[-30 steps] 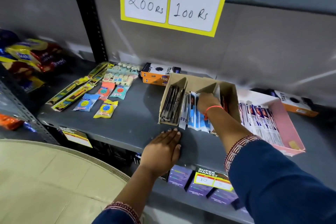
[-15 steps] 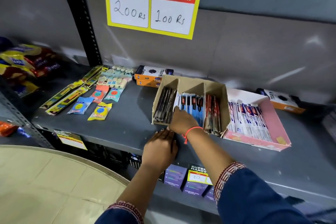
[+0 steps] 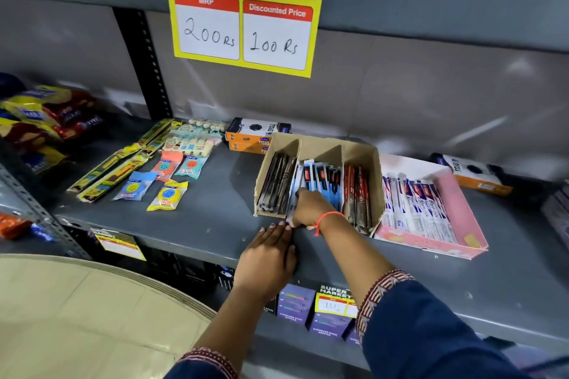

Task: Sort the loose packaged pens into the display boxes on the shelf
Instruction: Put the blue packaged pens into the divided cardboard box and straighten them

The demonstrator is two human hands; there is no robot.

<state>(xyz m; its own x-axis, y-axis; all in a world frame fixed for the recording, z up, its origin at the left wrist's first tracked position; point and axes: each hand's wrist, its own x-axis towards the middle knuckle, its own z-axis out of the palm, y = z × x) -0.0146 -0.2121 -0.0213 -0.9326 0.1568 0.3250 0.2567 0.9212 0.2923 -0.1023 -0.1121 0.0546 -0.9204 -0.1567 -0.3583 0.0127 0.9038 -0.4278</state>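
Observation:
A brown cardboard display box (image 3: 374, 175) with three compartments stands on the grey shelf (image 3: 215, 221). Black pen packs (image 3: 275, 184) fill its left slot, blue pen packs (image 3: 320, 178) the middle, red pen packs (image 3: 357, 191) the right. My right hand (image 3: 311, 209) is at the front of the middle slot, fingers closed on the near ends of the blue packs. My left hand (image 3: 268, 258) lies flat, palm down, on the shelf just in front of the box, holding nothing. To the right, a pink box (image 3: 458, 209) holds white-and-blue pen packs (image 3: 412, 209).
Orange boxes (image 3: 255, 135) sit behind the brown box, another orange box (image 3: 474, 175) at the far right. Scrubber packets (image 3: 166, 194), eraser packs (image 3: 194, 138) and long yellow packs (image 3: 110, 172) lie left. Snack bags (image 3: 46, 120) fill the far left. Purple boxes (image 3: 295, 304) stand on the shelf below.
My right hand has drawn back from deep in the box to its front edge. The blue packs, earlier spilling out the front, now sit in the middle slot. My left hand stays put.

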